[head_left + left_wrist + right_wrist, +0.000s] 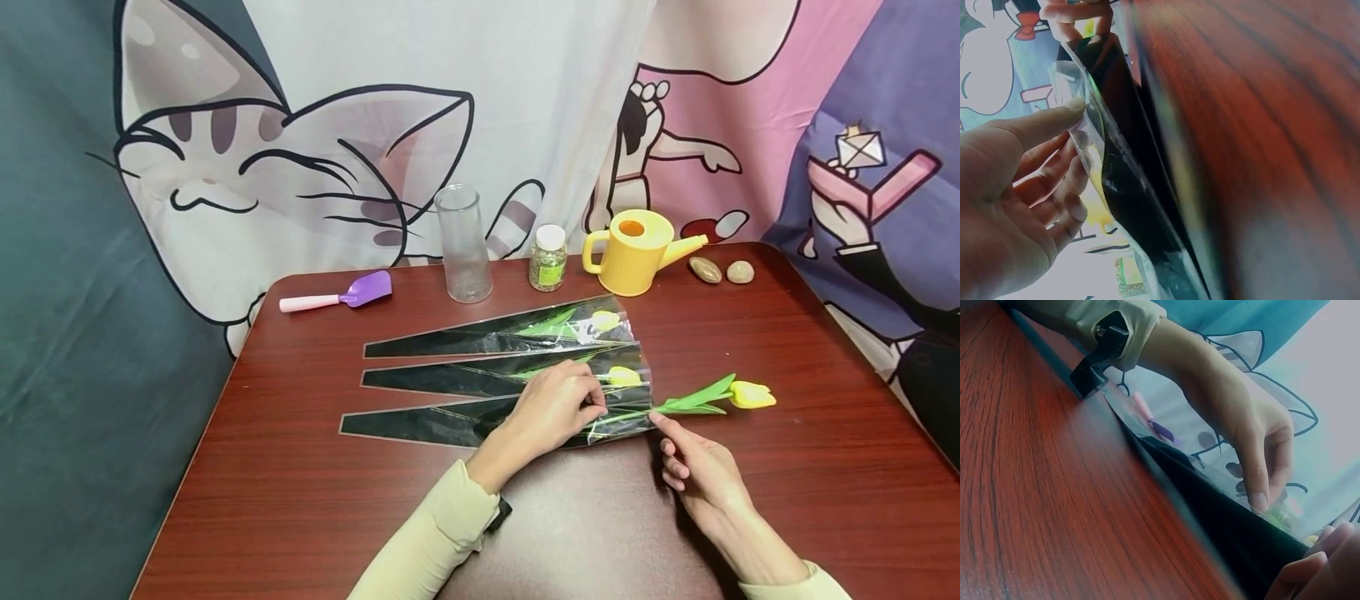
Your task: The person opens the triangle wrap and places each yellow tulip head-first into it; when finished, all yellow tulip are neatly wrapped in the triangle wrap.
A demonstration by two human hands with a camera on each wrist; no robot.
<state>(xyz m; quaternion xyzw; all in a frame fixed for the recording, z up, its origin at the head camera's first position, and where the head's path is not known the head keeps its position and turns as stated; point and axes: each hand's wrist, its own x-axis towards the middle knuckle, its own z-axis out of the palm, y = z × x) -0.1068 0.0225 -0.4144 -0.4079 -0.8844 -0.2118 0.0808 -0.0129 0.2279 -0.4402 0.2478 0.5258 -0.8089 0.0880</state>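
So there are three long cellophane sleeves fanned out on a dark red wooden table [825,467], narrow ends pointing left, wide mouths to the right. The nearest sleeve [450,421] is the one being handled. The left hand [551,412] comes in from the lower middle, forearm angled up and to the right, palm down over the wide end; its fingers are curled and pinching the clear top layer of the film near the mouth. In the left wrist view you can see the thumb and fingers [1054,122] lifting that clear flap off the black backing.

The right hand [701,471] reaches in from the lower right, wrist low to the table, fingers bunched narrow around the green stem of a yellow tulip [720,398] right at the sleeve's mouth. The bloom and leaves sit outside the sleeve, to its right. I can't quite make out whether the stem is pinched or just touched; looks like a pinch.

The middle sleeve [495,375] and far sleeve [502,333] each hold a yellow tulip.

Along the back edge: a purple scoop [341,296], a clear ribbed vase [462,242], a small jar [548,258], a yellow watering can [637,250] and two pebbles [722,271].
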